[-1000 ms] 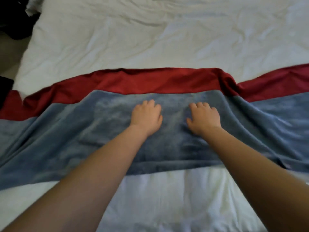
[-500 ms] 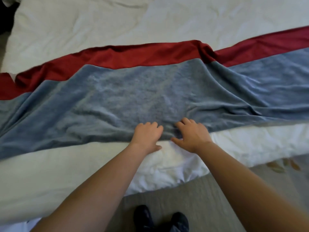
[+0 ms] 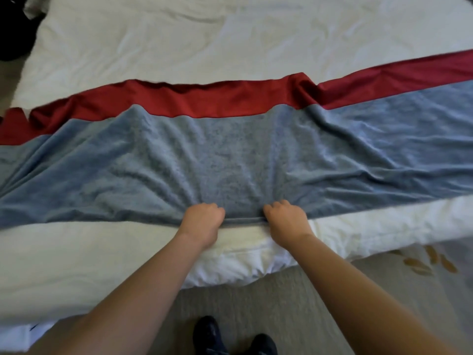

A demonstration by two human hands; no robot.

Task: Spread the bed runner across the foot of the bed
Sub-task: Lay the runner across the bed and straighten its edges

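Observation:
The bed runner [image 3: 230, 155] is a long blue-grey plush band with a red strip along its far edge. It lies crosswise over the white bed [image 3: 230, 34], wrinkled, with folds fanning out from its near edge. My left hand [image 3: 202, 221] and my right hand [image 3: 286, 221] sit side by side at the middle of that near edge, fingers curled into the cloth and gripping it. The runner's ends run out of view at both sides.
The white duvet's foot edge [image 3: 230, 267] bulges over the mattress below my hands. Grey carpet [image 3: 256, 303] with a leaf pattern [image 3: 430, 262] lies beneath, and my dark shoes [image 3: 230, 336] stand on it. A dark object [image 3: 15, 34] sits at the top left.
My hands slid from the middle of the runner back to its near edge and curled into the cloth. The view tilted down, bringing the floor and shoes into sight.

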